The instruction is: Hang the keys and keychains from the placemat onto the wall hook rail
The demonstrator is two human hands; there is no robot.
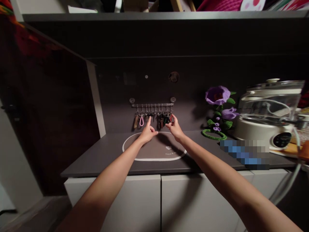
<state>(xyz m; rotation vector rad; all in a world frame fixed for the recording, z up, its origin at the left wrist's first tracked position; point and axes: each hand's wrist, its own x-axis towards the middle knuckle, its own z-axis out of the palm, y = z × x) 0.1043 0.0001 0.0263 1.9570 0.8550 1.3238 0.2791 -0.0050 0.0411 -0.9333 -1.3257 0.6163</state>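
Note:
Against the dark back panel, a clear rail (152, 105) carries a row of hooks with several bunches of keys hanging from them. Among these are a brown key fob (136, 121) and a pink loop (141, 120). My left hand (147, 132) is in front of the middle of the row, index finger stretched up to the keys and thumb held out to the side. At the row's right end, my right hand (175, 129) has its index finger raised and thumb apart beside a dark bunch of keys (166, 120). Whether the fingertips touch the keys is unclear.
A brown mat (145, 155) with a white border lies on the dark counter (106, 158) below the rail. To the right stand purple knitted flowers (218, 95) and a white appliance (256, 129) with a clear cover. A loaded shelf (154, 16) runs overhead.

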